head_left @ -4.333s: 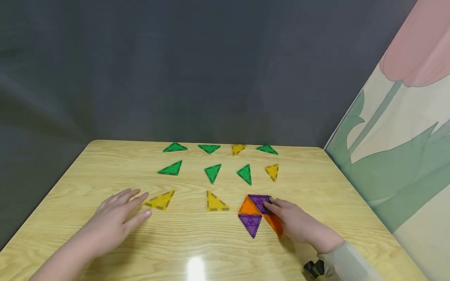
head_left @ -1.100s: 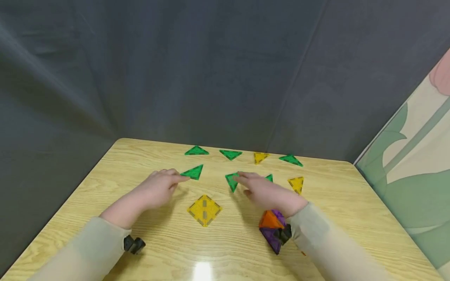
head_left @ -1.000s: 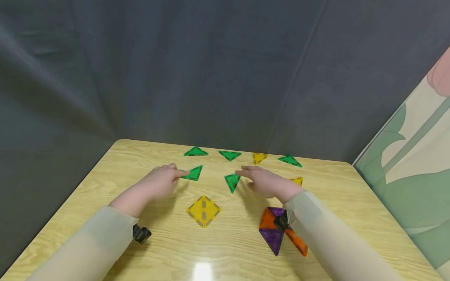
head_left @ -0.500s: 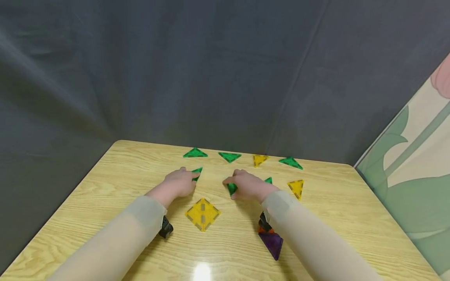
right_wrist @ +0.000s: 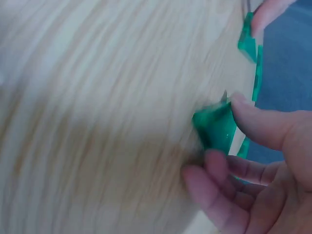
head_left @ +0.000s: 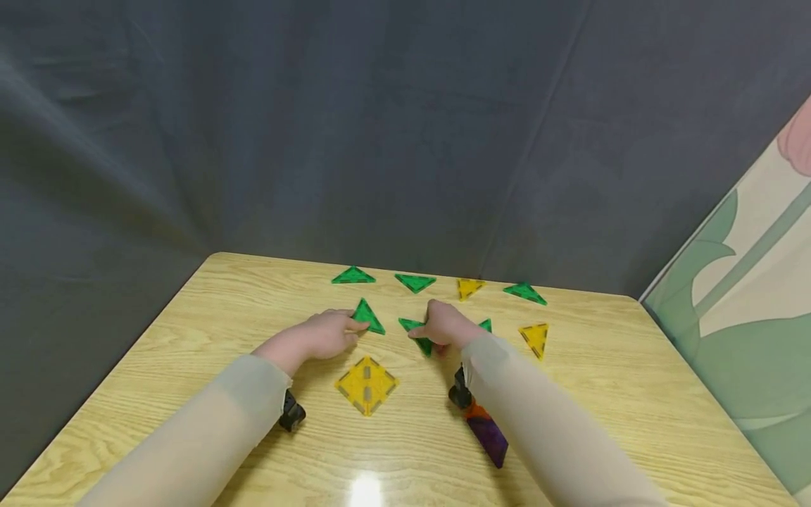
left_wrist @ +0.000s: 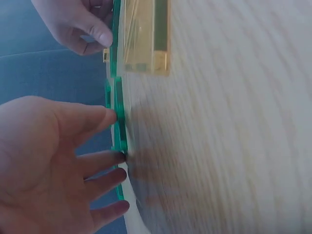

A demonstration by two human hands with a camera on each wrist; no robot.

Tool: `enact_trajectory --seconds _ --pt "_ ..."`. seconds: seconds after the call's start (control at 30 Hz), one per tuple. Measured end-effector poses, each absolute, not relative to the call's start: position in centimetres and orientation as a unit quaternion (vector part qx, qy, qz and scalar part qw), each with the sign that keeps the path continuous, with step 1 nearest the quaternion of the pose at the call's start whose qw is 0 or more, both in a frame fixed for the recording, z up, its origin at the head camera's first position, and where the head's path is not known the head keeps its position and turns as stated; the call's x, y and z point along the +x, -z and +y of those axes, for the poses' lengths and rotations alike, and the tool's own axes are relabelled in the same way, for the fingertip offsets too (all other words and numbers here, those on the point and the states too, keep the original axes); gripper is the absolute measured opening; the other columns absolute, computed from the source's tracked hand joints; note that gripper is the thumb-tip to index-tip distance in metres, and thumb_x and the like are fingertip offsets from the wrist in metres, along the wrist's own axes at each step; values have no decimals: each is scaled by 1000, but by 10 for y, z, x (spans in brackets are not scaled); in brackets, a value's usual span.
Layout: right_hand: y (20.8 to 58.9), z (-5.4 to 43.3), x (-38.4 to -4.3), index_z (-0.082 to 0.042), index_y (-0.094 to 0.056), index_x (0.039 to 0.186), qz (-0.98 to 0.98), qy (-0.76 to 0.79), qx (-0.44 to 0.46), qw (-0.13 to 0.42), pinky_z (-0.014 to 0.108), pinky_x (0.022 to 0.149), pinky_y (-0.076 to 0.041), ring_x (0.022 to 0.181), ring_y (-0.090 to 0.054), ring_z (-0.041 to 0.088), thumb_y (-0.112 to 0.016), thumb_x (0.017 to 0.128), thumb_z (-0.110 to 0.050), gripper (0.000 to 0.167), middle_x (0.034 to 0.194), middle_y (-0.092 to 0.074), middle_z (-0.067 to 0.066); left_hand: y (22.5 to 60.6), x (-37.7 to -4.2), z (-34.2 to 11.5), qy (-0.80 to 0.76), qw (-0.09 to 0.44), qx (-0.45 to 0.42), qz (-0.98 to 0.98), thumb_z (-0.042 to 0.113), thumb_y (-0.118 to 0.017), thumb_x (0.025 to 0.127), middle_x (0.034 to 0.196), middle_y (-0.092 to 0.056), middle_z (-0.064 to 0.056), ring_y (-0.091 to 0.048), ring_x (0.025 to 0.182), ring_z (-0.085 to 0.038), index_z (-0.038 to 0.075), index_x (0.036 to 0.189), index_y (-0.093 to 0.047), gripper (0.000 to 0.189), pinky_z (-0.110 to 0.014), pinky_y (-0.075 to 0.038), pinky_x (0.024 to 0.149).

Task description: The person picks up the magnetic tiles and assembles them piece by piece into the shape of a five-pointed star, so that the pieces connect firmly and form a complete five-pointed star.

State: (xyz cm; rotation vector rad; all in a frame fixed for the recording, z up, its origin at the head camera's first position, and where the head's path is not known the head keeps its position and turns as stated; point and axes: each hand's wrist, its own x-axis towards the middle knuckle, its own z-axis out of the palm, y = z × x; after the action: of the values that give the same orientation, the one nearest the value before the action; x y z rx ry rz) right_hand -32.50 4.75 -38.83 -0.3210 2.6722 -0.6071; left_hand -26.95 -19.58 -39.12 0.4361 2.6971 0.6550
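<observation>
Your right hand (right_wrist: 265, 180) pinches a translucent green plastic triangle tile (right_wrist: 218, 129) between thumb and curled fingers; the right-wrist view shows that grip, a little blurred, while the head view hides most of those fingertips behind the hand. Your left hand (head_left: 326, 334) has its fingers stretched nearly straight, thumb and forefinger touching a second green see-through triangle tile (head_left: 372, 318), dark-marked along its edges. The left-wrist view shows both tiles edge-on, almost end to end; from the head you see the gap between them, near the middle of the pale wood-grain desk (head_left: 165, 366). Nearer you lies a flat diamond of translucent yellow plastic (head_left: 380, 384). Under your right forearm, a purple plastic tile (head_left: 489, 442) and an orange plastic tile (head_left: 476, 410) show in part, near a black wrist-worn device (head_left: 461, 389). To the right is a yellow triangle tile (head_left: 535, 340). Along the far edge runs a row of three green tiles and one yellow, before a dark grey cloth (head_left: 355, 127).
</observation>
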Motion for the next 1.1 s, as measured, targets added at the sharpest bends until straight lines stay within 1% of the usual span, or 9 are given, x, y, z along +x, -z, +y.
enact_trajectory --seconds 0.03,0.1,0.2,0.57,0.77,0.87,0.97,1.03,1.1 --pt "390 46 -327 2 -57 102 948 233 -104 193 33 53 -57 55 -65 24 -71 94 -26 32 78 -66 15 392 -270 -196 -233 168 157 945 19 -47 106 160 -22 -15 -20 145 -40 20 149 -47 43 -61 -15 115" --pt "393 41 -331 3 -60 92 944 255 -85 189 32 50 -57 47 -63 22 -70 95 -21 26 65 -65 15 394 -272 -195 -239 172 164 941 19 -48 106 161 -21 -14 -20 145 -39 20 148 -48 42 -61 -14 115" --pt "397 36 -334 4 -63 87 939 285 -60 183 32 49 -57 44 -61 19 -68 96 -16 23 57 -64 13 395 -274 -194 -253 184 175 934 18 -48 106 161 -21 -12 -18 146 -38 20 148 -49 42 -60 -14 115" --pt "402 22 -335 9 -58 101 914 362 -18 183 34 50 -57 43 -63 21 -62 99 -12 21 60 -66 16 396 -272 -188 -258 186 217 923 14 -48 105 161 -24 -8 -17 147 -33 18 147 -49 42 -54 -17 117" --pt "403 21 -337 7 -58 99 924 340 -22 176 34 50 -57 45 -64 22 -63 99 -13 21 61 -66 16 394 -274 -187 -249 184 211 927 15 -49 105 160 -26 -7 -19 147 -32 19 147 -50 42 -53 -19 116" --pt "401 22 -338 4 -60 92 934 312 -42 170 31 49 -56 45 -62 21 -65 98 -18 24 57 -63 12 395 -276 -188 -259 182 205 926 16 -49 105 160 -27 -7 -19 146 -34 19 146 -52 41 -55 -19 116" --pt "397 24 -341 -1 -59 77 944 286 -48 154 31 44 -51 40 -55 19 -65 98 -25 33 51 -56 8 395 -282 -192 -278 156 196 927 19 -47 106 159 -28 -11 -19 145 -37 16 148 -49 42 -58 -17 115" --pt "394 27 -345 -4 -54 72 953 268 -58 128 29 45 -44 40 -44 18 -61 100 -26 36 51 -47 6 395 -290 -197 -281 121 180 935 20 -45 107 159 -26 -14 -19 145 -38 14 150 -44 44 -61 -15 115" --pt "390 29 -350 -2 -62 85 961 247 -75 97 32 57 -49 59 -54 21 -56 102 -21 27 71 -57 9 394 -299 -204 -267 86 155 947 20 -43 107 160 -23 -16 -17 146 -39 10 153 -38 47 -62 -13 114"
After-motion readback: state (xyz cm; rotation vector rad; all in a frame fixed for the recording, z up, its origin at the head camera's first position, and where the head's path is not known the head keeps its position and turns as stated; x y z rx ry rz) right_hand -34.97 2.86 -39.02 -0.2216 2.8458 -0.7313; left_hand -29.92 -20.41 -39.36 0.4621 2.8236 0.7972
